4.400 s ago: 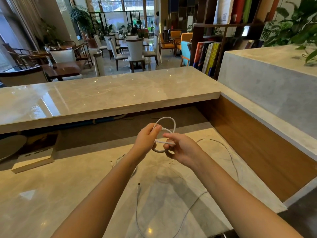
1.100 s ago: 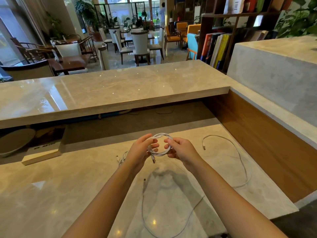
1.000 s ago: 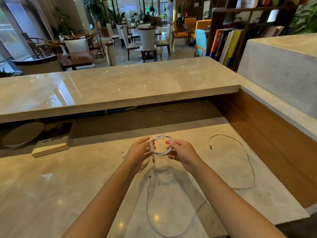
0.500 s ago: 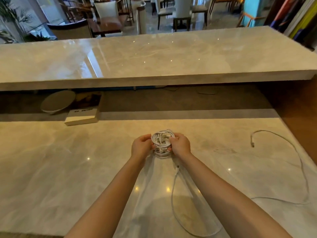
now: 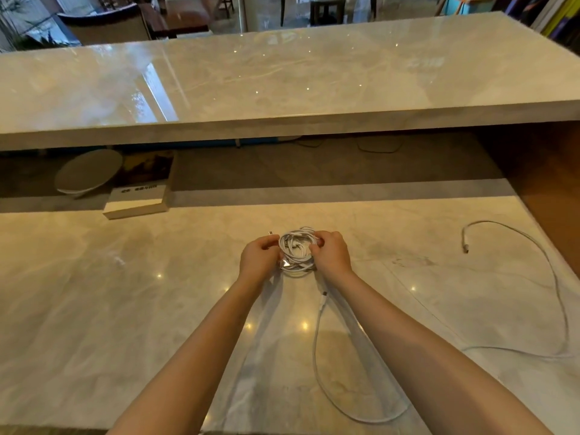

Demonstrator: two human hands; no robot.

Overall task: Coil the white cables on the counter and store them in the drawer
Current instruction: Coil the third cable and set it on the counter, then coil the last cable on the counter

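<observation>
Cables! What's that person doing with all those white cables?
A person is bundling up white cable. The left hand and the right hand grip a coil between them, one on each side, at the counter. A loose cable lies on the counter to the right, not yet coiled, and another stretch runs between the arms. No drawer is in view.
</observation>
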